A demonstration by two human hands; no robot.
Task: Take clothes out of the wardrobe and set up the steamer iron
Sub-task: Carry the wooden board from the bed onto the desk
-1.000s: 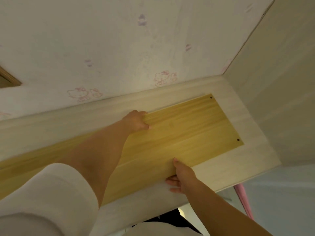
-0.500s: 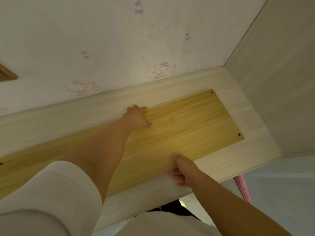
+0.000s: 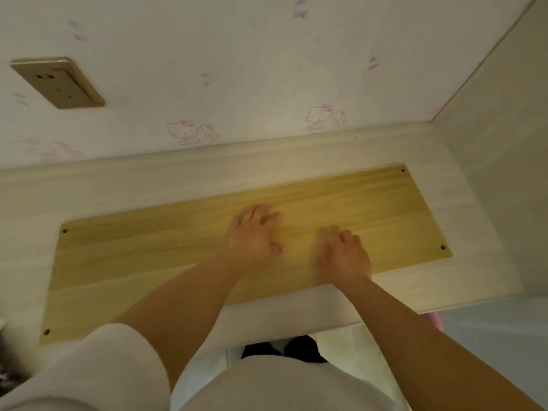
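- Left hand (image 3: 255,232) flat on the yellow wooden board (image 3: 148,256), fingers spread and loose, gripping nothing.
- Right hand (image 3: 344,253) just to its right on the same board, palm down, fingers slightly bent and blurred, holding nothing; exact finger pose hard to tell.
- Hands near each other, not touching, around the middle of the board.
- Board lying flat on a pale desk (image 3: 415,301), with a small dark hole near each corner.
- Cartoon-cat wallpaper (image 3: 267,69) on the far side; tan wall socket (image 3: 57,83) at far left.
- Pale side panel (image 3: 504,173) closing off the right.
- White sleeve (image 3: 98,372) at near left; dark feet (image 3: 281,348) below the desk edge.
- No clothes, wardrobe or steamer iron in view.
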